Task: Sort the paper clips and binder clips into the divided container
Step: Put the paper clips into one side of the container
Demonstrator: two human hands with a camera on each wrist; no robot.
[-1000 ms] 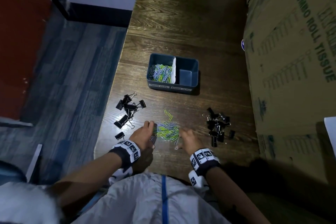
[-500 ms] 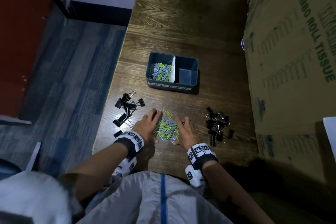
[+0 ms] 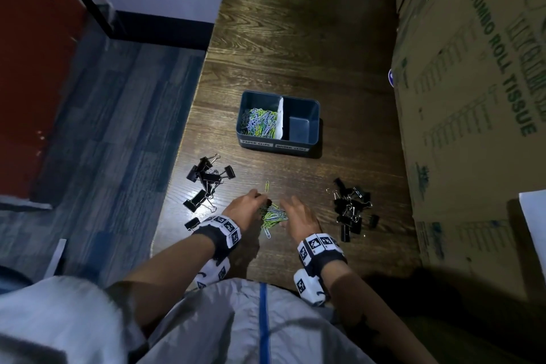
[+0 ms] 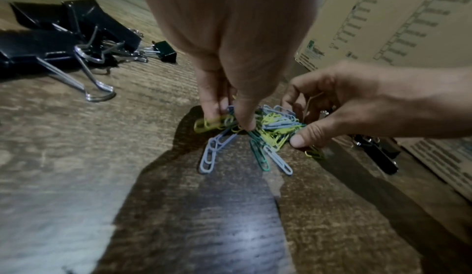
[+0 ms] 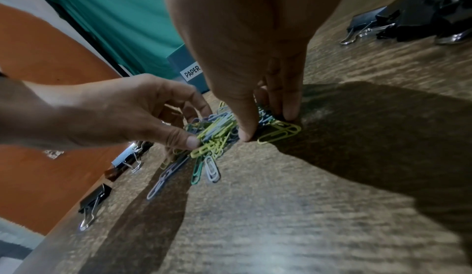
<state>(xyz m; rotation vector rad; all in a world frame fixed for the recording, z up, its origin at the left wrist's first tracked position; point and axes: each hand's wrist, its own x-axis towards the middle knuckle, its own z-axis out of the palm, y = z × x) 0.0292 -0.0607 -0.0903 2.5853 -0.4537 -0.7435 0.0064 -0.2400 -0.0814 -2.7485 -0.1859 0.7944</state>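
Observation:
A pile of coloured paper clips (image 3: 273, 216) lies near the table's front edge. My left hand (image 3: 254, 204) and right hand (image 3: 291, 211) close on it from either side. In the left wrist view my left hand (image 4: 230, 119) pinches clips at the pile's (image 4: 277, 125) left edge. In the right wrist view my right hand (image 5: 266, 126) pinches its (image 5: 214, 135) right edge. The dark blue divided container (image 3: 313, 109) stands farther back, with paper clips (image 3: 260, 127) in its left compartment and a bare right compartment (image 3: 299, 128). Black binder clips lie in a left heap (image 3: 206, 180) and a right heap (image 3: 351, 208).
A large cardboard box (image 3: 472, 97) walls the table's right side, close to the right heap. The table's left edge (image 3: 177, 174) drops to blue flooring just beside the left heap. One stray paper clip (image 3: 267, 186) lies beyond my hands, another (image 3: 267, 234) nearer me.
Both hands have moved forward along the pile's sides and curled inward, squeezing the paper clips into a tighter bunch between them.

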